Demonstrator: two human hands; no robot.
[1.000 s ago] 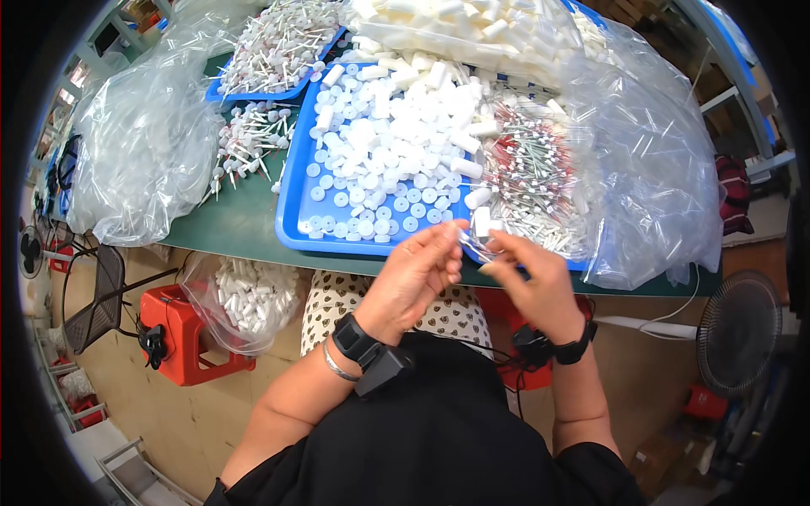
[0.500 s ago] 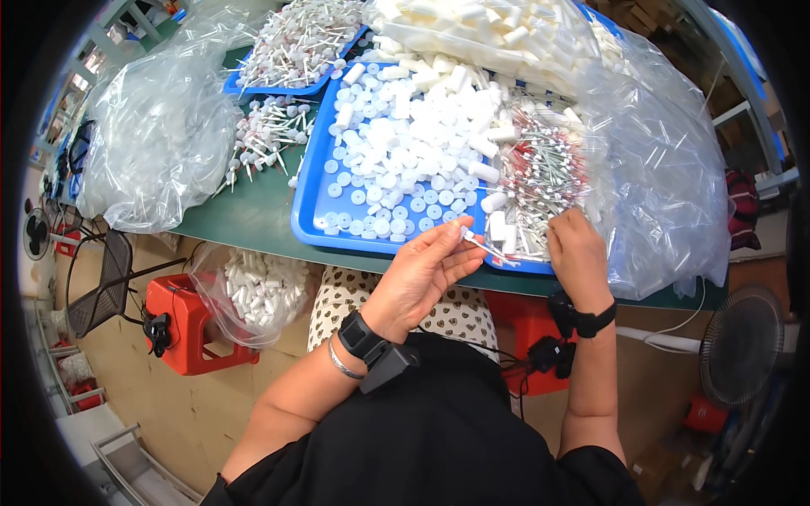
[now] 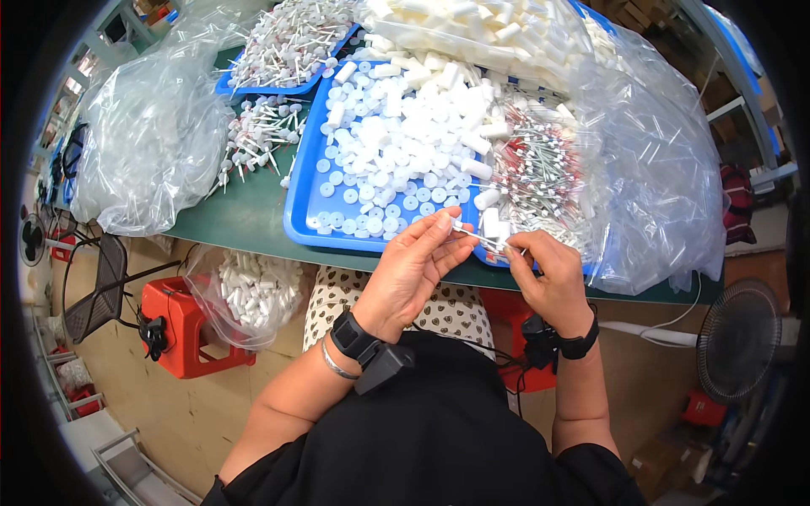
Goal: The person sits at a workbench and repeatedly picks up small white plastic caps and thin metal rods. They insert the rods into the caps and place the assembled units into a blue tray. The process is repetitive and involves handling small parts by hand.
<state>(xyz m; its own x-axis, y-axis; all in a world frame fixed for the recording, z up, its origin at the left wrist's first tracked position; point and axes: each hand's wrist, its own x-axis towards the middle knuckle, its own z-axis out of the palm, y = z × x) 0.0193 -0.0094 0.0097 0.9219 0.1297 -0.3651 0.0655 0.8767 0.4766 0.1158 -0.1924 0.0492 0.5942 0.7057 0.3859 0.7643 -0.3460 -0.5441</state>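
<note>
Between the thumb and fingers of my left hand (image 3: 412,268) is a thin stick with a white end (image 3: 475,235), pointing right. My right hand (image 3: 550,277) is pinched close to the stick's far tip, at the tray's front edge; what lies in that pinch is too small to make out. Beneath and beyond both hands is a blue tray (image 3: 297,202). It holds pale translucent discs (image 3: 363,160), white cylinders (image 3: 477,169) and, on the right, a heap of thin sticks (image 3: 536,152) with red and white parts.
Clear plastic bags lie on the left (image 3: 152,143) and right (image 3: 650,177) of the green table (image 3: 228,223). A second blue tray (image 3: 278,88) with assembled pieces stands far left, loose pieces (image 3: 263,135) before it. Below are a bag of white cylinders (image 3: 253,291) and a red stool (image 3: 181,337).
My right hand has come from the heap of sticks toward the left and nearer, up to the stick's tip. My left hand still holds its stick. The view has shifted slightly.
</note>
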